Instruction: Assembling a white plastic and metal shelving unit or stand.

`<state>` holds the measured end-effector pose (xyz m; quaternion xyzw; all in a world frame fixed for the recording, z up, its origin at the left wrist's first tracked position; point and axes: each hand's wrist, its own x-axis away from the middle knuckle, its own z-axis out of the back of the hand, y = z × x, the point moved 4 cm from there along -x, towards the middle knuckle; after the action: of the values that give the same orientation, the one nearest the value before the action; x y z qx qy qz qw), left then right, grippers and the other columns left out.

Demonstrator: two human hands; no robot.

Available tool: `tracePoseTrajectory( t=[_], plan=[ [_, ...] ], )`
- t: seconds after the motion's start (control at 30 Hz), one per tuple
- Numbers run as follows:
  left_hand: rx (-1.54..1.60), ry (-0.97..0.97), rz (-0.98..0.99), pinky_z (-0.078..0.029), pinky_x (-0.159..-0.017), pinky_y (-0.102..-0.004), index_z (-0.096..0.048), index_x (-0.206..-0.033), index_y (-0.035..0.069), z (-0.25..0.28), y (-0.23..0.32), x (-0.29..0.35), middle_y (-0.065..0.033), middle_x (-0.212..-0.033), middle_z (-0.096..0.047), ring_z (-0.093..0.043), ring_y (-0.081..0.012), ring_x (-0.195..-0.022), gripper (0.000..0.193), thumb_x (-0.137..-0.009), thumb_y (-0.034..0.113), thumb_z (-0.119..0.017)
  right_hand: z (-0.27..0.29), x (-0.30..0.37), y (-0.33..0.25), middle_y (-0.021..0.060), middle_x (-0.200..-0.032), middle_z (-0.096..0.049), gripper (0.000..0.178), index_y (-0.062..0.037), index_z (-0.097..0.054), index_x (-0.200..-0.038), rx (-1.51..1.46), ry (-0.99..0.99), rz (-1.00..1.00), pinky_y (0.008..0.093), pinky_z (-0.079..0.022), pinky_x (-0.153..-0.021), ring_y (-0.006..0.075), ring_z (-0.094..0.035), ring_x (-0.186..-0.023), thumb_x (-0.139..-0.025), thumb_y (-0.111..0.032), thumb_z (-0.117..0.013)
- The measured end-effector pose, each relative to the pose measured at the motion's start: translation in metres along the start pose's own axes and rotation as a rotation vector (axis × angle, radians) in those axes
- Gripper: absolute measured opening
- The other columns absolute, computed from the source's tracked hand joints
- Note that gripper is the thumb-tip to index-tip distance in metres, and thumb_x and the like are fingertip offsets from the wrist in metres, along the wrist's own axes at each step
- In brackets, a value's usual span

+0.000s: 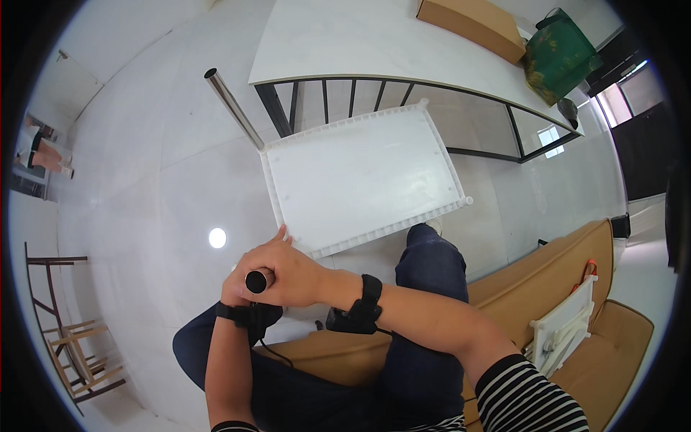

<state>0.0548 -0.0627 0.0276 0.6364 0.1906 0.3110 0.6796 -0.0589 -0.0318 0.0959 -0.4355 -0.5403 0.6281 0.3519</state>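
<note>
A white plastic shelf panel (360, 180) with a ribbed rim and corner sockets lies in front of my knees. From its far left corner a shiny metal tube (234, 108) stands up, its end dark. A second tube (257, 281), seen almost end-on, rises by the near left corner, and both hands are closed around it. My right hand (291, 272) wraps it from the right, one finger stretched toward the panel's rim. My left hand (233, 284) grips from the left, partly hidden behind the right. The tube's lower end is hidden by my hands.
Beyond the panel stands a white table (360, 43) with a black metal frame, bearing a cardboard box (475, 25) and a green bag (560, 61). A tan sofa (568, 252) with more white plastic parts (565, 327) is at right. Wooden chairs (79, 353) stand at left.
</note>
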Motion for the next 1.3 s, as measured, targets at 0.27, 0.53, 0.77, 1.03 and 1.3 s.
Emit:
tracePoseTrajectory(
  t=[0.27,0.53,0.77,1.03,1.3],
  plan=[
    [0.683,0.080,0.108,-0.044,-0.099,-0.0295,-0.049,-0.132,-0.002,-0.008,-0.022,-0.006,-0.0146,-0.145,-0.041,-0.052,-0.0216,-0.121,0.043,-0.090,0.007,-0.052,0.003,-0.005,-0.021,0.0177,-0.066,-0.059,0.019,-0.0029,-0.060,-0.069,0.022,0.103,0.022,0.0437,-0.043,-0.058,0.0351,-0.058,-0.060,-0.074,-0.021,-0.064],
    [0.644,0.020,0.111,-0.048,-0.093,-0.0293,-0.054,-0.127,-0.002,0.006,-0.051,0.000,-0.0141,-0.145,-0.041,-0.058,-0.0217,-0.112,0.040,-0.088,0.008,-0.055,-0.015,0.025,-0.020,0.0075,-0.091,-0.059,0.022,-0.0025,-0.050,-0.105,-0.079,0.540,-0.019,0.0320,-0.048,-0.076,0.0197,-0.059,-0.073,-0.087,-0.006,-0.062],
    [0.014,0.048,0.013,-0.043,-0.097,-0.0331,-0.057,-0.124,-0.001,-0.003,-0.005,0.006,-0.0140,-0.143,-0.045,-0.054,-0.0236,-0.120,0.040,-0.090,0.018,-0.051,-0.009,0.008,-0.022,0.0082,-0.078,-0.058,0.012,-0.0048,-0.057,-0.089,0.060,0.190,0.227,0.0344,-0.043,-0.063,0.0246,-0.055,-0.067,-0.083,-0.011,-0.066],
    [0.280,-0.004,0.022,-0.039,-0.102,-0.0322,-0.055,-0.126,-0.002,-0.003,-0.016,-0.001,-0.0159,-0.146,-0.040,-0.049,-0.0233,-0.125,0.041,-0.091,0.019,-0.051,0.007,-0.016,-0.026,0.0083,-0.061,-0.053,0.031,-0.0035,-0.059,-0.102,-0.029,-0.150,-0.031,0.0323,-0.042,-0.062,0.0216,-0.054,-0.064,-0.077,-0.019,-0.070],
    [0.323,-0.136,-0.076,-0.037,-0.105,-0.0319,-0.052,-0.129,-0.003,0.005,-0.024,-0.002,-0.0183,-0.147,-0.037,-0.047,-0.0222,-0.127,0.043,-0.094,0.021,-0.048,-0.012,0.028,-0.018,0.0088,-0.102,-0.053,0.036,-0.0050,-0.048,-0.111,-0.116,0.524,0.039,0.0338,-0.043,-0.090,0.0229,-0.055,-0.097,-0.082,-0.004,-0.068]
  ],
)
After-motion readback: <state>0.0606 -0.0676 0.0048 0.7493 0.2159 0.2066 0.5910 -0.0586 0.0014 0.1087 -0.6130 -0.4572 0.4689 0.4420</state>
